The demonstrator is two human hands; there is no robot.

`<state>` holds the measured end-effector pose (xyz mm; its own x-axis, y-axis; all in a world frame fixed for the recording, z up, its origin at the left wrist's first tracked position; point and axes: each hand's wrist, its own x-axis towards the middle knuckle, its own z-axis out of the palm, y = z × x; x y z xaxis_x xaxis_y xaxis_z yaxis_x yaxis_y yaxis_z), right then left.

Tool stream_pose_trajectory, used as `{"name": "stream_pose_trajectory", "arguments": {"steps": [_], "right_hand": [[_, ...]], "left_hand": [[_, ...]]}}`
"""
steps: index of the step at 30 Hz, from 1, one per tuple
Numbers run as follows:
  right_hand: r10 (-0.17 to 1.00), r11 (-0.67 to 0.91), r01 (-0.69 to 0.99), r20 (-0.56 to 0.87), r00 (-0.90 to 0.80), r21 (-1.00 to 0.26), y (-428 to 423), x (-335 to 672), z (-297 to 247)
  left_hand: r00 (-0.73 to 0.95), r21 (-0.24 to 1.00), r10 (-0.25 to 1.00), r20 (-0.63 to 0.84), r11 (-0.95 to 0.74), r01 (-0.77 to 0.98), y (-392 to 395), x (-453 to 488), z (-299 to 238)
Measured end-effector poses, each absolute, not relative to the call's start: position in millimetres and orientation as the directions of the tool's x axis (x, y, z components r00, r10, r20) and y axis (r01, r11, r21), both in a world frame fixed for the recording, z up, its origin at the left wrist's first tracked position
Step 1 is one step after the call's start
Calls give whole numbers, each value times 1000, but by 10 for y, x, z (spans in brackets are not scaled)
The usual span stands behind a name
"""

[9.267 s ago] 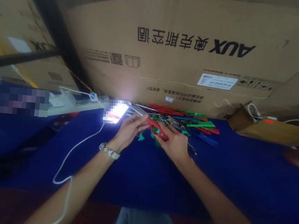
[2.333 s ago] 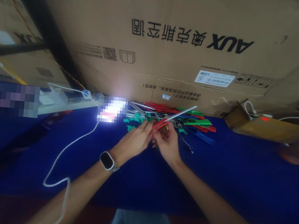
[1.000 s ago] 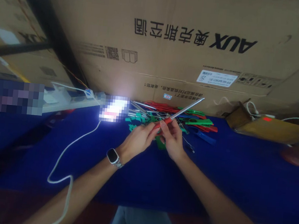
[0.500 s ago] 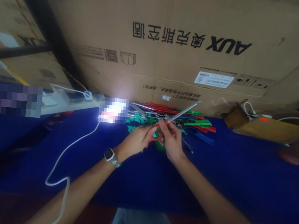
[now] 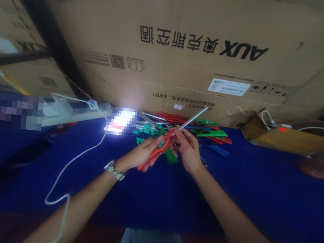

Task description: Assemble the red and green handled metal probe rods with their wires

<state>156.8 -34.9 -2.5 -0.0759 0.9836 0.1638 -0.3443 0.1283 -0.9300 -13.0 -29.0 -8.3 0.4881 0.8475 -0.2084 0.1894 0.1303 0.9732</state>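
My left hand [image 5: 141, 156] is closed round the red plastic handle [image 5: 154, 153] of a long lighter-like tool, which slants down to the left. A thin metal tube [image 5: 192, 118] runs from it up to the right. My right hand [image 5: 186, 148] pinches the tool where handle and tube meet. Both hands hover over a blue cloth [image 5: 230, 189]. Just behind them lies a heap of red, green and blue handled tools [image 5: 207, 131] with metal tubes. A watch sits on my left wrist.
A large AUX cardboard box [image 5: 185, 55] stands behind the heap. A glowing phone [image 5: 121, 120] with a white cable [image 5: 68, 166] lies at the left, by a power strip [image 5: 74, 111]. A small open cardboard box [image 5: 280, 138] sits at the right. A black post [image 5: 44, 30] leans at the left.
The red handle has swung down and left into my left palm, showing its full length. The metal tube's tip has dropped slightly. My left wrist has turned, showing the watch strap.
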Motion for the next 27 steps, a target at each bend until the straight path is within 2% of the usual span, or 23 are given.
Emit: {"name": "stream_pose_trajectory", "arguments": {"steps": [8,13,19,23,27], "right_hand": [[984,175,-303,164,63,-937,-294,1617,8],[991,131,-285,131,22,-949,-300,1640,38],[994,99,-262,108,-18,-960,-317,1642,35],[992,99,-194,113,-62,-976,-336,1615,2],[970,230,-13,230,-80,-973,-363,1566,-63]], "left_hand": [[474,956,838,-269,173,238,-278,-203,-88],[473,956,846,-246,132,262,-283,-226,-59],[573,978,792,-209,166,127,-289,-213,-15],[601,991,791,-111,135,5,-276,-182,-44],[524,998,852,13,23,-62,-251,-138,-69]]}}
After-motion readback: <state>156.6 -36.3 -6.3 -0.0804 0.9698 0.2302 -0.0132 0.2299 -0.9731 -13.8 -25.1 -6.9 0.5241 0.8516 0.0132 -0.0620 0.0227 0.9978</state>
